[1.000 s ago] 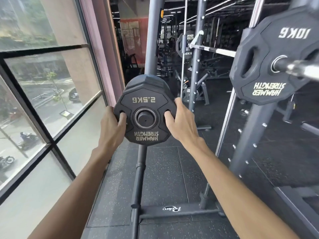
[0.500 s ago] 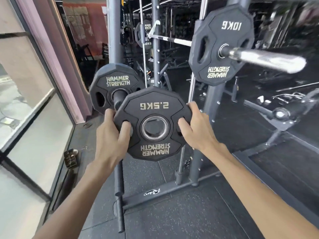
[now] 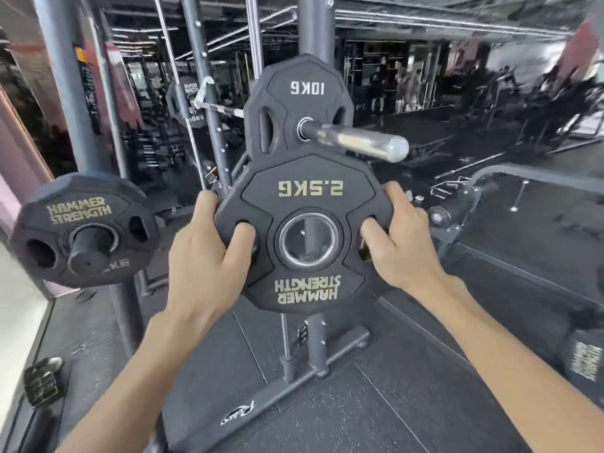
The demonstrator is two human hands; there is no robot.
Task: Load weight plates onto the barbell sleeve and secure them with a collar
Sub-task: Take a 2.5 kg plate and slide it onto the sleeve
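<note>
I hold a black 2.5 kg plate (image 3: 307, 197) upright in front of me, its lettering upside down. My left hand (image 3: 209, 256) grips its left edge with the thumb in a grip hole. My right hand (image 3: 398, 243) grips the right edge the same way. Just above and behind it, a 10 kg plate (image 3: 300, 103) sits on the barbell. The bare steel sleeve (image 3: 353, 140) sticks out to the right of that plate, above the held plate's top edge. No collar is on the sleeve.
A storage peg at the left carries another black plate (image 3: 81, 220). Rack uprights (image 3: 313, 31) stand behind the plates, their base (image 3: 294, 387) on the rubber floor. A small dark clamp-like object (image 3: 44, 380) lies on the floor at lower left. A bench frame (image 3: 490, 191) is at right.
The 2.5 kg plate came off the storage peg and moved right with my view. It is now held just below the barbell sleeve, which sits nearer the centre.
</note>
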